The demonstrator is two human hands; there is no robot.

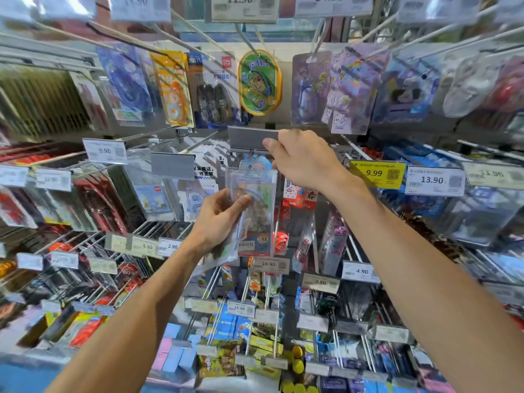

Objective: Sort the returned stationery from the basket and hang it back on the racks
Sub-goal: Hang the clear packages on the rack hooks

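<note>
At frame centre my left hand [218,219] grips the clear packet [252,199] upright, long axis vertical; its top sits just below the grey tag plate [249,139] my right hand [303,160] pinches

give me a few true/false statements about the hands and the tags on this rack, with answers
1. The left hand holds a clear packet. True.
2. The right hand hangs free and touches nothing. False: it pinches the grey tag holder at its right edge.
3. The yellow price tag reads 9.99. True.
4. The green oval pack hangs below both hands. False: it hangs above them, on the upper row.
</note>
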